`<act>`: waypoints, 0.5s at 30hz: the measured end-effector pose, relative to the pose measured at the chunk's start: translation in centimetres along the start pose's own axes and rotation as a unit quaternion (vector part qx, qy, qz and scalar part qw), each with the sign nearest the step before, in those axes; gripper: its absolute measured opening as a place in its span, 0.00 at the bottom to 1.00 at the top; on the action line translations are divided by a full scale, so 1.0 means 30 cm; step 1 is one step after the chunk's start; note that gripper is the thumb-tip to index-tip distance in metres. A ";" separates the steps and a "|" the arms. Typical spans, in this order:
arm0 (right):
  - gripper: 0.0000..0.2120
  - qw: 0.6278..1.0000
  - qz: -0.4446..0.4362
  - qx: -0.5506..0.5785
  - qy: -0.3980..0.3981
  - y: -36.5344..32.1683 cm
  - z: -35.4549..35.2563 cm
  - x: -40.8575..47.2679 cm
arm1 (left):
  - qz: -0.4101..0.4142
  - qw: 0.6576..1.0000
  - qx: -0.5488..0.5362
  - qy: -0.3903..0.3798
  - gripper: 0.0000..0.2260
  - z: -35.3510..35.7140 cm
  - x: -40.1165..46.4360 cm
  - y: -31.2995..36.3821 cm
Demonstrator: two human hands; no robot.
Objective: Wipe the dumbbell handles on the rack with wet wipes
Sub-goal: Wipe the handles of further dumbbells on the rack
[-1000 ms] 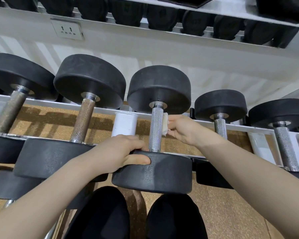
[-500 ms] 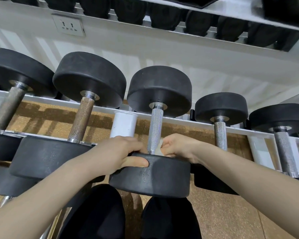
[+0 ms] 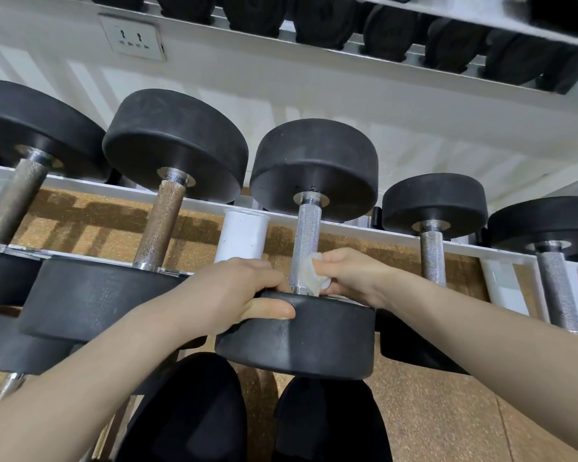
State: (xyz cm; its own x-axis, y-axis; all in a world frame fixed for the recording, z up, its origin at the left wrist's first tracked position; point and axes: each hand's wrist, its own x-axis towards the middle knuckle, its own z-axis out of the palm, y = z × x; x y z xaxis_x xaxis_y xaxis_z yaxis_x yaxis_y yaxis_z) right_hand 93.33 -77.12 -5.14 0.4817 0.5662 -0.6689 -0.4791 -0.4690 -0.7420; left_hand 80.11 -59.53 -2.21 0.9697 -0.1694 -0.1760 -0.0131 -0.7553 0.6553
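- The middle dumbbell [image 3: 311, 248] at the frame's centre has matt black heads with a faintly grainy, scuffed, rubber-like skin.
- Its handle [image 3: 307, 235] is bright silvery metal, roughly knurled, with smooth shiny collars.
- The wet wipe [image 3: 309, 273] against the handle's lower end looks like thin, damp, crumpled white cloth or paper.
- The second handle from the left [image 3: 162, 221] is knurled metal turned dull brown.
- The rack rail [image 3: 347, 228] across the middle is smooth white-painted metal.
- The floor [image 3: 431, 411] at lower right is speckled tan, matt and granular.
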 end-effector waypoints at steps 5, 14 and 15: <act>0.08 0.999 -0.029 0.031 0.033 -0.051 0.005 0.021 | 0.003 1.000 -0.001 -0.005 0.41 -0.003 0.001 0.002; 0.25 0.947 -0.056 -0.134 0.288 -0.191 0.033 0.134 | -0.020 1.000 0.003 -0.008 0.44 -0.003 -0.007 0.015; 0.28 0.946 -0.057 -0.114 0.298 -0.197 0.033 0.154 | -0.022 1.000 0.005 -0.010 0.44 -0.005 -0.006 0.016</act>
State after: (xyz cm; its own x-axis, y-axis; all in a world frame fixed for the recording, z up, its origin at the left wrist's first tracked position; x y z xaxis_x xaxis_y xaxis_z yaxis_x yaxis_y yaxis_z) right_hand 97.68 -71.06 -3.80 0.8811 0.1714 -0.4407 -0.2615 -0.5998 -0.7562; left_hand 79.95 -59.77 -1.76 0.9644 -0.1488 -0.2187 0.0262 -0.7690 0.6387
